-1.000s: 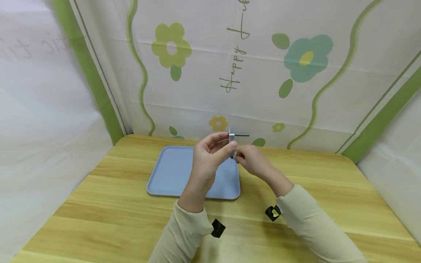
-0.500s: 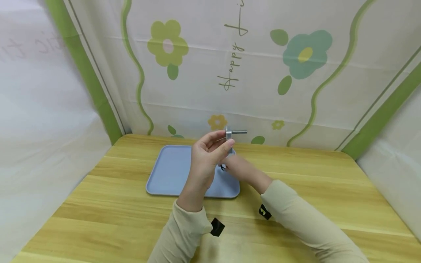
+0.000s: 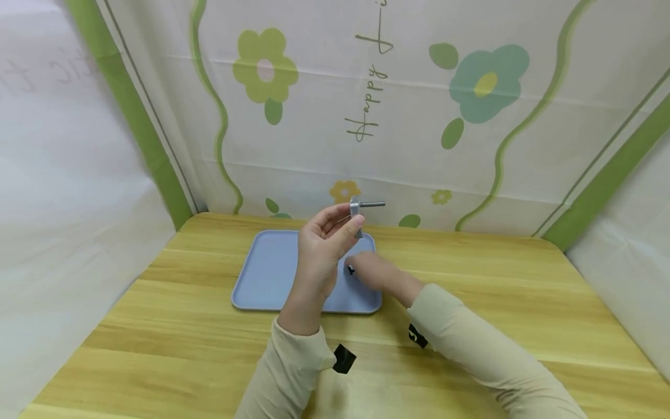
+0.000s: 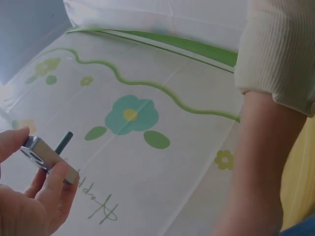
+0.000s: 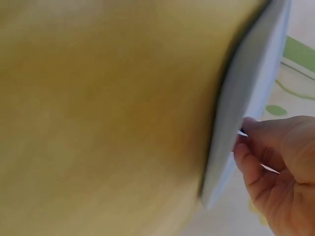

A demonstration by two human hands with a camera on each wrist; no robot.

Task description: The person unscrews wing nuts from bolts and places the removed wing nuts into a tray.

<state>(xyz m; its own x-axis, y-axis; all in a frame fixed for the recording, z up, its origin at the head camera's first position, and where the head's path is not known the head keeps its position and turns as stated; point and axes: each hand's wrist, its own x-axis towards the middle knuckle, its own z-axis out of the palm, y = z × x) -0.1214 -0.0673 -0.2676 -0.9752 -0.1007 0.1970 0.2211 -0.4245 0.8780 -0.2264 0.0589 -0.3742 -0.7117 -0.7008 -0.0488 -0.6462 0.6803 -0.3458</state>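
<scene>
Above the tray, my left hand (image 3: 318,244) pinches a small silvery metal block (image 3: 355,209) between thumb and fingers. From its upper end a threaded bolt (image 3: 373,203) sticks out to the right. In the left wrist view the block (image 4: 51,160) shows a round opening in one face. My right hand (image 3: 377,271) is lower, over the right part of the pale blue tray (image 3: 267,270). Its thumb and fingertips pinch a small black piece (image 3: 351,270), mostly hidden, too small to name. The right wrist view shows that hand (image 5: 278,162) at the tray's edge.
The tray lies on a wooden table (image 3: 173,337). Behind it hangs a white cloth (image 3: 408,169) with printed flowers, and more cloth stands at both sides. A black wrist camera (image 3: 344,359) sits on the left sleeve.
My right hand has moved down and left, from beside the metal block to over the tray, with the black piece still in it. My left hand has shifted slightly left and up with the block.
</scene>
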